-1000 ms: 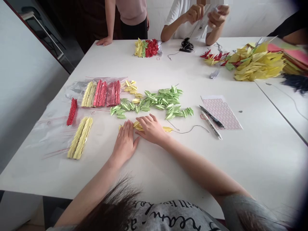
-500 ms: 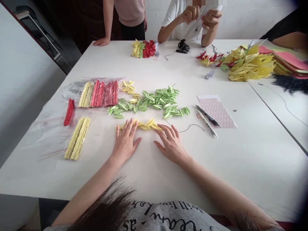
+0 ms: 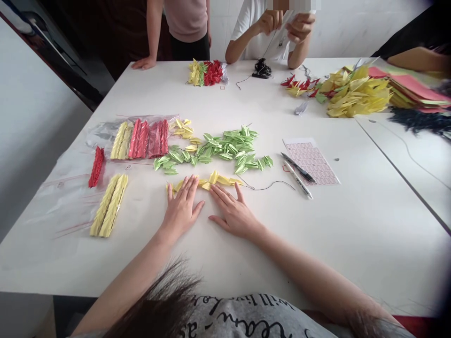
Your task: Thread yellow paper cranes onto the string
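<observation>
A strand of folded yellow paper pieces [image 3: 225, 180] lies across the white table [image 3: 197, 263] in front of me. My left hand [image 3: 181, 206] rests flat with spread fingers over its left part. Close beside it, my right hand [image 3: 234, 211] lies with fingers stretched out, fingertips touching the strand's lower edge near its middle. Beyond the strand is a winding chain of green folded pieces [image 3: 229, 145], with small yellow pieces [image 3: 183, 126] at its upper left. A dark thread [image 3: 275, 184] trails to the right of the yellow strand.
Bagged red and yellow folded bundles [image 3: 140, 138] and a loose yellow bundle [image 3: 109, 205] lie left. Two pens [image 3: 299, 173] and a label sheet [image 3: 313, 162] lie right. A yellow pile [image 3: 355, 94] sits far right; a person's hands [image 3: 285, 26] hold thread opposite.
My right hand has moved left along the yellow strand, closer to my left hand, uncovering the strand's right end. The whole view has shifted slightly.
</observation>
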Demonstrator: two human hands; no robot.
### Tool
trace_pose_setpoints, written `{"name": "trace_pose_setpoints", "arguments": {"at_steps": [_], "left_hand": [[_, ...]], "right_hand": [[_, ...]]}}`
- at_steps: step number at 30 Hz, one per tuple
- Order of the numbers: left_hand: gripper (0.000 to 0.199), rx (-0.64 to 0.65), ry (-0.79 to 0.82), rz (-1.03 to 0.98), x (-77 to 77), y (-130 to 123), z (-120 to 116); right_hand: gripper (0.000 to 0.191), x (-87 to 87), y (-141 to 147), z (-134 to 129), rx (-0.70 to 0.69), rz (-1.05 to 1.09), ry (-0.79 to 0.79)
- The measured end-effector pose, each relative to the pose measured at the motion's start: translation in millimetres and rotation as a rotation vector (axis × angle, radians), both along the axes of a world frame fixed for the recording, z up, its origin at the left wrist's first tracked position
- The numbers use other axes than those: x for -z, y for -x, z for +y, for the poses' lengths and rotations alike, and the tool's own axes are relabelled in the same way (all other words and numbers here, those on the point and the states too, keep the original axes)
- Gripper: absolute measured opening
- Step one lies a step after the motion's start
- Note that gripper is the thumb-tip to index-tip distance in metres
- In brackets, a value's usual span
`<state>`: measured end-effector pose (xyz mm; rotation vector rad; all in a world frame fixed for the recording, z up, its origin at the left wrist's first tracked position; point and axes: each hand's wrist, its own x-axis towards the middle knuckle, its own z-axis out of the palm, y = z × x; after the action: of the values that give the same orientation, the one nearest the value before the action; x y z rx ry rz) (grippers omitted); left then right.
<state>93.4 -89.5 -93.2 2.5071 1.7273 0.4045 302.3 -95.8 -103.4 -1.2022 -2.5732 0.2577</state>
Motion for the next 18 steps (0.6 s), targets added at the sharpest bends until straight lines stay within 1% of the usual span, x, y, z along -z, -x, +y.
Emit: {"name": "trace_pose_setpoints", "arguments": {"at_steps": [3,6,8,11,13,15,17,18], "left_hand": [[0.063,0.012,-0.019,-0.001,1.0,0,0],[0.063,0.028,-0.047,-0.019,2.3,1,1],[0.062,0.029,-0.079,-0.036,1.7,3,1],[0.061,-0.004,-0.140,-0.068,-1.8,10,4],[0.063,-0.042,-0.159,-0.099,-4.3,19,6],[0.063,-0.058,-0.147,-0.127,-6.0,28,9],[0.060,-0.062,-0.109,-0.141,-6.8,35,11],[0.059,-0.073,-0.090,-0.151,-7.1,38,12]], "right_hand": [[0.072,0.7,-1,-1,0.010,0.002,-0.056],[0.073,3.2,-2,-2,0.115,-0.002,-0.128],[0.076,5.3,-2,-1,0.176,-0.007,-0.140],[0.076,6.9,-2,-2,0.197,0.000,-0.143],[0.070,5.8,-2,-2,0.200,0.021,-0.164],[0.059,2.8,-3,-1,0.212,0.047,-0.194],[0.045,-1.8,-10,3,0.273,0.081,-0.221],[0.039,-4.3,-15,7,0.330,0.101,-0.226]]}}
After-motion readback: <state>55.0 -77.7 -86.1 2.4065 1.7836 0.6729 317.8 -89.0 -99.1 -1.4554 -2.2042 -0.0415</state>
